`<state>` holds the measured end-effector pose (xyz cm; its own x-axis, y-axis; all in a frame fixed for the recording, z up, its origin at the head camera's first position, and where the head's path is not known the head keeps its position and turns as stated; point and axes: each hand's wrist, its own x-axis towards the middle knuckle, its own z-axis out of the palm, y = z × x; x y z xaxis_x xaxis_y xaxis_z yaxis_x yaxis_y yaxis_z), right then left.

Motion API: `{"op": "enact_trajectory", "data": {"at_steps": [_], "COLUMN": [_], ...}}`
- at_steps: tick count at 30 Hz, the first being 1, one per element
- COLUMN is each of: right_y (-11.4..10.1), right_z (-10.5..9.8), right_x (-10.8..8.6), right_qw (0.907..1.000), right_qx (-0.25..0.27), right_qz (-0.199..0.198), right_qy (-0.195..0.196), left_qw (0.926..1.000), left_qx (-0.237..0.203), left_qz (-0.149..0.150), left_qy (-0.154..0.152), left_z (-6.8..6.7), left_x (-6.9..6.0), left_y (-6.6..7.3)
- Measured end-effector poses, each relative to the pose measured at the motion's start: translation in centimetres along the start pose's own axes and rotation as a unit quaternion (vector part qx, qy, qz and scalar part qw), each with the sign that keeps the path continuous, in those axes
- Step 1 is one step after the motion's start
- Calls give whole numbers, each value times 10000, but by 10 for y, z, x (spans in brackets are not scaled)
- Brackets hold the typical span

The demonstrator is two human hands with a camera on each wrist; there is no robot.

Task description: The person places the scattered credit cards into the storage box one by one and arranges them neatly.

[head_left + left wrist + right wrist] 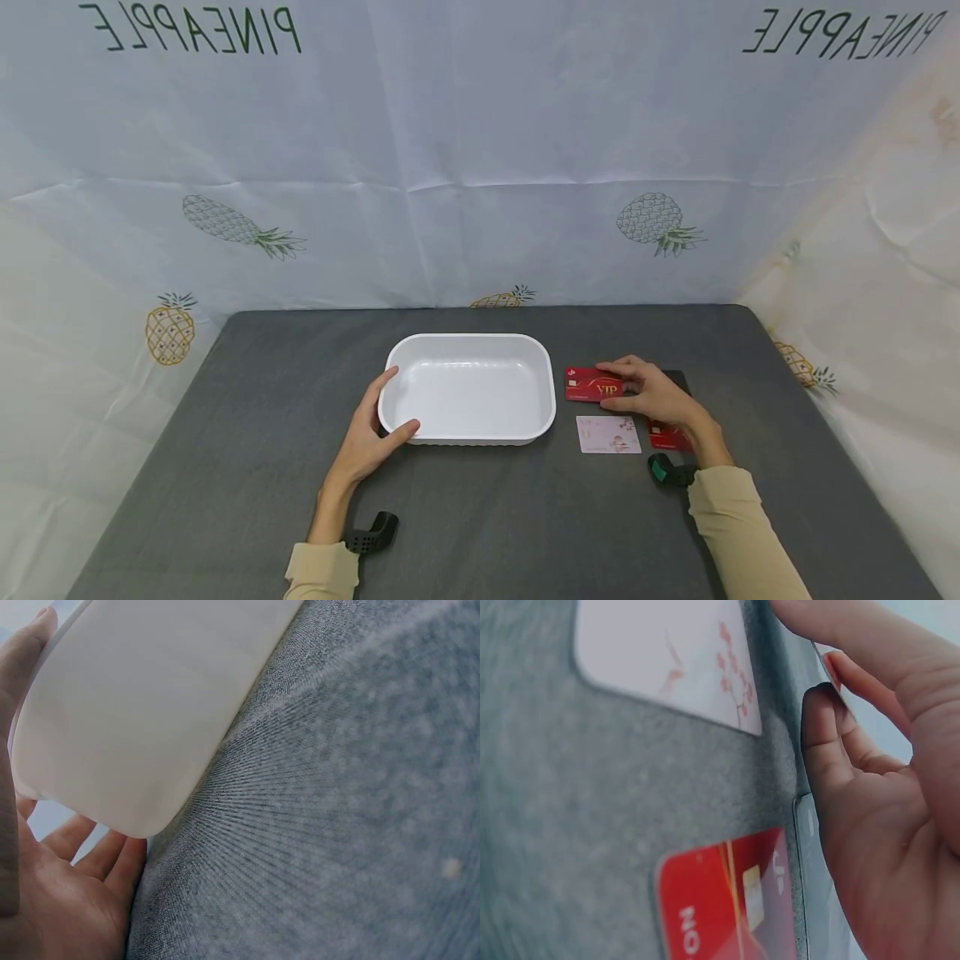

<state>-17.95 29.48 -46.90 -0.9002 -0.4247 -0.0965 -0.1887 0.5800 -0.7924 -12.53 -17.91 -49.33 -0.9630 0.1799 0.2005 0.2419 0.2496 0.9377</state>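
Note:
A white rectangular tray (467, 438) sits on the grey tabletop, its inside bare. My left hand (372, 437) holds its left end, thumb at the near rim and fingers at the far left corner. From the left wrist, the tray's pale outer wall (150, 712) shows between thumb and fingers. To the tray's right, my right hand (648, 392) pinches the right end of a red VIP card (588, 384) between thumb and fingers. In the right wrist view that card is seen nearly edge-on, mostly hidden by the hand (885, 802).
Below the right hand lies a pale pink card (608, 435) with a floral print. Beside it, a second red card (667, 436) is partly under the wrist. A dark flat item (677, 380) shows behind the hand. Pineapple-print cloth (465, 242) hangs around the table.

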Motion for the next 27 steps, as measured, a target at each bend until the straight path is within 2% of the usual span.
{"op": "enact_trajectory", "data": {"at_steps": [8,14,27], "right_y": [-3,-14,-48], "right_z": [1,0,2], "right_x": [-1,2,13], "right_qw": [9971,9930,9901], "right_qx": [660,1021,1169], "right_qz": [134,-54,-411], "right_qy": [367,589,664], "left_qw": [10000,10000,10000], "left_qx": [19,-23,91], "left_qz": [21,-6,-1], "left_qy": [-3,-10,28], "left_z": [0,0,1], "left_x": [0,-1,0], "left_y": [-1,-1,-1]}}
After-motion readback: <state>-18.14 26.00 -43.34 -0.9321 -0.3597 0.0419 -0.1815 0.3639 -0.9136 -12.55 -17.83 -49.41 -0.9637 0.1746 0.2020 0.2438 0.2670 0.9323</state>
